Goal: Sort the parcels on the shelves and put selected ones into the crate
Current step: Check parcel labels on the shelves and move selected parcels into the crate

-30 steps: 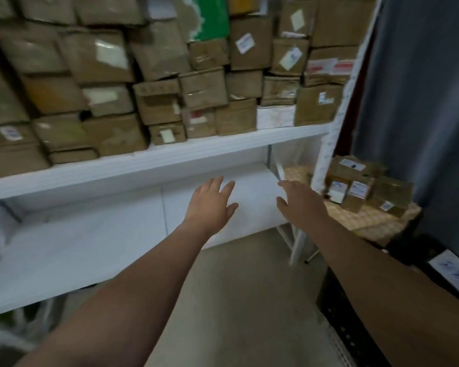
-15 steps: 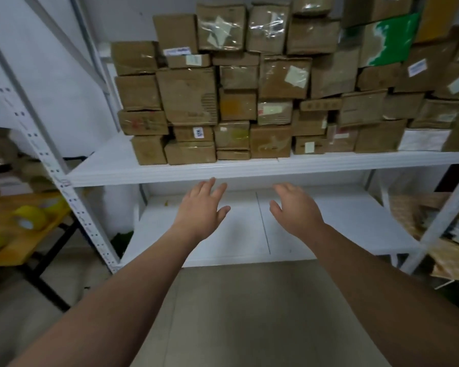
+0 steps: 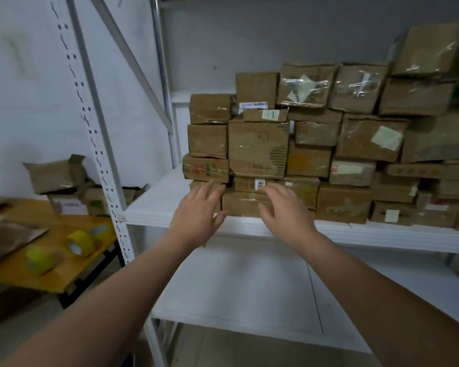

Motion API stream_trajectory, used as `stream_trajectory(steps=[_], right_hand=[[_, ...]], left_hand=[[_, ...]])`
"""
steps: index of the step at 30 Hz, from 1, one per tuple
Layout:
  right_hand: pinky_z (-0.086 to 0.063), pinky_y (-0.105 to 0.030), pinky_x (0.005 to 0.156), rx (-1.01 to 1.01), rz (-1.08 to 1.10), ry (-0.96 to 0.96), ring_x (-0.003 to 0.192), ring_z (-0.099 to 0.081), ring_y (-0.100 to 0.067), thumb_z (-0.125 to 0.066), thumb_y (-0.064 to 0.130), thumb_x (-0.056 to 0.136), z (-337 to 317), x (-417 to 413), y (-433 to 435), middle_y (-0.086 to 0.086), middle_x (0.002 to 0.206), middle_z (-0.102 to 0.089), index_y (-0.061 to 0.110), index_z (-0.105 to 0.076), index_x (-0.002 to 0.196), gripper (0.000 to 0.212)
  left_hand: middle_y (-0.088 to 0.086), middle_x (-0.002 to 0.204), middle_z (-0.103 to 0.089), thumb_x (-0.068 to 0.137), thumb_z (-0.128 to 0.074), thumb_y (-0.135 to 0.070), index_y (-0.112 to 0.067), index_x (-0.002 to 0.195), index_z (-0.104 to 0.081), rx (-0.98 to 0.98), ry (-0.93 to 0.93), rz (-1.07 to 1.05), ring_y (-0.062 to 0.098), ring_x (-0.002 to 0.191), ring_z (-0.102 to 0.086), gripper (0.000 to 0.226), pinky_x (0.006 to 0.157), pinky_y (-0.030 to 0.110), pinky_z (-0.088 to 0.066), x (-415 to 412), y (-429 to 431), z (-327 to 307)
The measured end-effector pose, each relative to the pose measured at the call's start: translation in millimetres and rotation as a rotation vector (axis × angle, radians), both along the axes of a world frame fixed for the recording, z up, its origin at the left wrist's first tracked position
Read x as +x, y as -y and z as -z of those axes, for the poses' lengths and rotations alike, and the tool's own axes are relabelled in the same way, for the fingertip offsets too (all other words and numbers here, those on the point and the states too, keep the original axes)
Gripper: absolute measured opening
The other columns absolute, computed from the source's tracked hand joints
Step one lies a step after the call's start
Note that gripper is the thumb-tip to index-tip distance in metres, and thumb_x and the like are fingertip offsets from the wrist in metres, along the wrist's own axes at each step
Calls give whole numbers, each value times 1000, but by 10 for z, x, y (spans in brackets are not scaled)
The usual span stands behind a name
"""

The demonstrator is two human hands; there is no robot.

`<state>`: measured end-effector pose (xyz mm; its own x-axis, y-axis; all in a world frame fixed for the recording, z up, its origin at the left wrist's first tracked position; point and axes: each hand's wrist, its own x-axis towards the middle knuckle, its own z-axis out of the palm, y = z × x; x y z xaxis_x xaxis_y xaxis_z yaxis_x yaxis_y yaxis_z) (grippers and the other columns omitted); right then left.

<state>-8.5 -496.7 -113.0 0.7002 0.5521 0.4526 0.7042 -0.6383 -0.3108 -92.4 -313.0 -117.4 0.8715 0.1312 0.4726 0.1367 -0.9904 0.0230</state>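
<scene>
Many brown cardboard parcels [image 3: 257,148] are stacked in rows on the white upper shelf [image 3: 154,205], several with tape and paper labels. My left hand [image 3: 199,214] and my right hand [image 3: 284,213] reach side by side toward the bottom row at the stack's left end, fingers straight and spread, holding nothing. Between them lies a low flat parcel [image 3: 243,203] at the shelf's front edge. No crate is in view.
A white lower shelf [image 3: 239,292] lies below my arms. A perforated white upright [image 3: 98,160] stands on the left. Beyond it, a yellow table [image 3: 51,276] carries rolls of yellow tape [image 3: 80,243] and loose opened boxes [image 3: 53,174].
The view has swung left along the shelf and moved closer. Both hands rose from in front of the lower shelf to the bottom row of parcels.
</scene>
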Motion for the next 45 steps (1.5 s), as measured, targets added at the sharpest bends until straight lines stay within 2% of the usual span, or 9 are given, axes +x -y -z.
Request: stream_trajectory(steps=[17, 21, 23, 26, 29, 35, 40, 43, 45], right_hand=[[-22, -30, 114, 154, -25, 193, 141, -25, -10, -47, 28, 98, -985, 801, -901, 7, 152, -34, 26, -39, 144, 46], [-25, -28, 112, 214, 24, 217, 139, -28, -8, -48, 29, 98, -1126, 859, -1166, 10, 149, -37, 27, -40, 142, 45], [-28, -23, 107, 249, 43, 212, 135, -32, -6, -49, 29, 98, -1191, 877, -1316, 11, 146, -39, 28, -41, 142, 45], [-36, -24, 104, 299, 63, 153, 131, -39, -7, -52, 27, 97, -1283, 916, -1554, 10, 145, -41, 27, -39, 143, 48], [-42, -30, 104, 409, 75, 16, 131, -43, -12, -55, 26, 96, -1362, 961, -1772, 5, 144, -44, 26, -36, 145, 53], [-43, -30, 101, 588, 86, -84, 121, -50, -10, -54, 28, 97, -1368, 1028, -2139, 6, 130, -54, 26, -34, 145, 53], [-46, -32, 94, 925, -9, -248, 113, -53, -10, -52, 50, 93, -1378, 1042, -2386, 9, 124, -55, 37, -46, 123, 33], [-48, -37, 90, 1059, -100, -303, 111, -55, -16, -58, 64, 81, -1466, 1009, -2494, 5, 117, -53, 39, -43, 99, 34], [-50, -37, 86, 1063, -123, -330, 109, -56, -17, -67, 63, 71, -1508, 961, -2578, 2, 121, -51, 38, -39, 103, 50]], left_hand=[[11, 159, -9, 89, -59, -45, -21, 152, -17, -38, 297, 28, 31, 144, -16, 79, 115, 43, -22, 1386, -1331, -1227], [4, 161, 7, 75, -68, -58, -34, 152, -1, -32, 186, 106, 35, 146, -5, 104, 115, 54, -22, 1801, -1583, -1526], [1, 161, 8, 70, -74, -57, -39, 151, 1, -64, 89, 155, 35, 145, -14, 112, 112, 55, -29, 1959, -1718, -1621], [5, 155, -20, 73, -77, -48, -33, 150, -17, -93, 38, 235, 31, 133, -39, 98, 103, 44, -41, 2109, -1884, -1683], [2, 143, -35, 75, -76, -44, -25, 143, -32, -123, 140, 316, 27, 119, -50, 83, 94, 38, -46, 2159, -1975, -1637], [5, 136, -38, 78, -75, -41, -18, 136, -37, -223, 343, 408, 27, 111, -54, 73, 90, 36, -48, 2029, -2116, -1491], [8, 144, -31, 80, -75, -31, -16, 137, -40, -255, 565, 490, 28, 121, -48, 69, 101, 35, -44, 1885, -2212, -1395], [5, 142, -28, 85, -67, -37, -16, 137, -41, -376, 596, 580, 15, 121, -42, 63, 102, 26, -39, 1780, -2260, -1329], [-2, 138, -26, 89, -53, -46, -19, 136, -41, -527, 601, 671, -2, 116, -37, 56, 100, 20, -39, 1694, -2267, -1298]])
